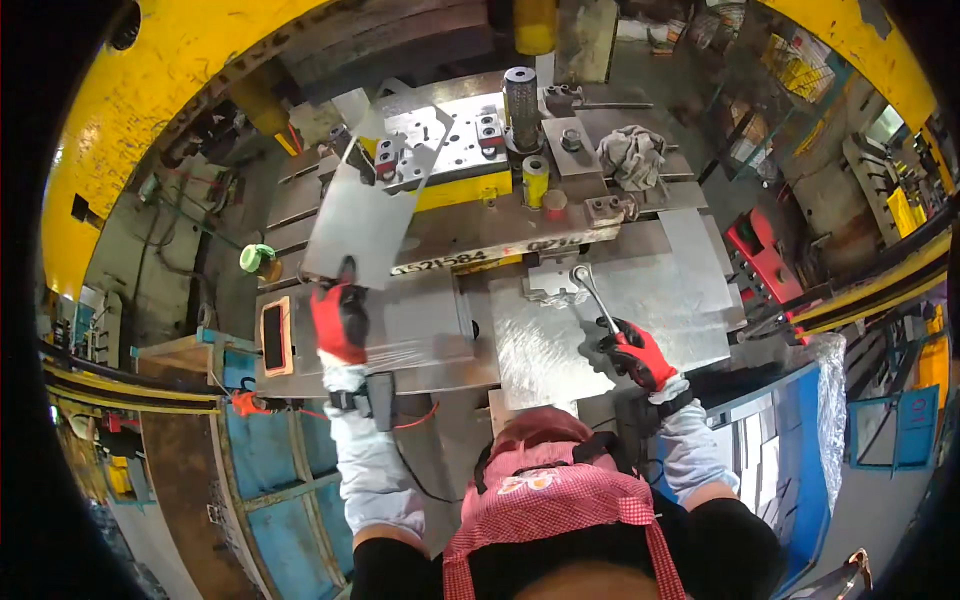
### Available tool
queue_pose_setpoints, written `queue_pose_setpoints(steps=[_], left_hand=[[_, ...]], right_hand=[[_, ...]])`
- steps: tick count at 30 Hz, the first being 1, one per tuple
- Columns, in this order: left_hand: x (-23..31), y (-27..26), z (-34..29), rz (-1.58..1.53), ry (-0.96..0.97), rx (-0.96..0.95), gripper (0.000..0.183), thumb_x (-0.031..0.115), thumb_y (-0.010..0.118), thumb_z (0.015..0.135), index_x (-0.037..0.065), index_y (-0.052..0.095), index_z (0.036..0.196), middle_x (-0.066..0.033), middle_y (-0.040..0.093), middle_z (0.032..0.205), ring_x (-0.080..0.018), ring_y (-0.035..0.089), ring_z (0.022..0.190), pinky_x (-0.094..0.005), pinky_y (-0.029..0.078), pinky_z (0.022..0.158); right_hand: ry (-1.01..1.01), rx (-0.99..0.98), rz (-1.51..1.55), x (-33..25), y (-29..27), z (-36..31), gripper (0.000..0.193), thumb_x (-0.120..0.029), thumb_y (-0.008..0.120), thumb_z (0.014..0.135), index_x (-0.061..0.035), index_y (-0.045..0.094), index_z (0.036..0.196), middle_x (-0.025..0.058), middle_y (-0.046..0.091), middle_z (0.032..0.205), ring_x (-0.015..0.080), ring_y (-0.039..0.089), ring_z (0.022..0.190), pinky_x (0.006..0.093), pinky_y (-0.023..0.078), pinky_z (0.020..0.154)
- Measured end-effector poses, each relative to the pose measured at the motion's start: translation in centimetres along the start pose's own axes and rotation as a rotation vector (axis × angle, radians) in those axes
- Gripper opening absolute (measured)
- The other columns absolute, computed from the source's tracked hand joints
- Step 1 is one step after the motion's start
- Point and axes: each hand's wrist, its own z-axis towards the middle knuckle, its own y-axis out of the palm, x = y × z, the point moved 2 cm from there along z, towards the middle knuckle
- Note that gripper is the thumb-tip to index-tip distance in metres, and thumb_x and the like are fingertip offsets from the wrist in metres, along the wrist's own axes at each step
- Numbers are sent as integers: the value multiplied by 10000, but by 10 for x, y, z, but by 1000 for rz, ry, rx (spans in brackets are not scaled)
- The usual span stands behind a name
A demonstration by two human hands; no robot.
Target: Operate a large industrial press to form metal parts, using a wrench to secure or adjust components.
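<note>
My left hand [342,318], in a red and black glove, grips the near end of a thin flat metal sheet [360,225]. The sheet slants up and away, its notched far end over the press die [455,145]. My right hand [637,352], gloved alike, is closed around the handle of a ring-headed wrench [597,297]. Its round head rests at or just above some small cut metal plates [553,277]; contact is hard to make out. Those plates lie on a large shiny metal sheet [540,345] in front of the die.
A knurled post [521,110], a yellow cylinder [535,181] and a crumpled rag [632,157] stand or lie around the die. At left is a phone [274,336] in a pink case. A red box [765,258] and a blue bin [800,440] are at right.
</note>
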Motion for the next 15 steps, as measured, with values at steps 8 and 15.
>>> queue_pose_setpoints(steps=[8, 15], left_hand=[[14, -68, 22, -551, -709, -47, 262, 138, 649, 786, 17, 603, 1014, 71, 519, 646, -15, 360, 507, -190, 280, 452], [-2, -38, 47, -334, -523, -360, 248, 129, 659, 754, 29, 644, 981, 21, 587, 736, -42, 461, 634, -201, 373, 575]], right_hand=[[-27, 106, 17, 25, 0, 19, 356, -110, 590, 799, -28, 520, 1137, 26, 587, 718, 71, 458, 493, 220, 370, 447], [66, 153, -5, 11, -13, 20, 415, -118, 570, 818, -95, 493, 1226, 8, 568, 682, 67, 401, 427, 223, 323, 389]])
